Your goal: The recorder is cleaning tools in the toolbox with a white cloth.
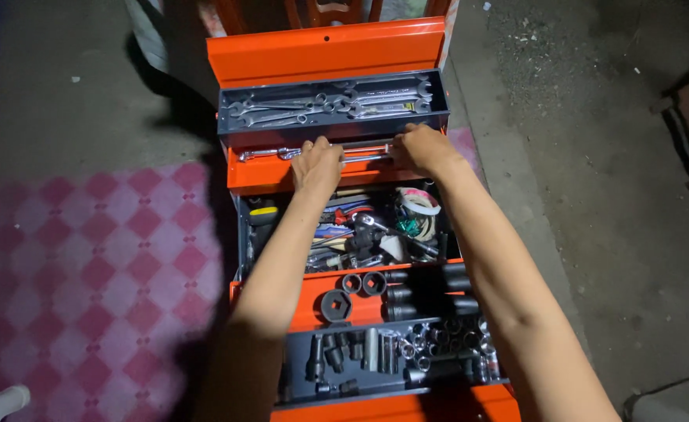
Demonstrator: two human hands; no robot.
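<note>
Orange toolbox (325, 51) (open, trays of wrenches (329, 105) and sockets (407, 344)): we curl left hand (318, 166) and right hand (423, 150) fingers over its upper tray (255, 176).

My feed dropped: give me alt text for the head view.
Both hands, left hand and right hand, reach into the upper orange tray of an open orange cantilever toolbox, touching long chrome tools. Wrenches lie above, sockets below.
</note>
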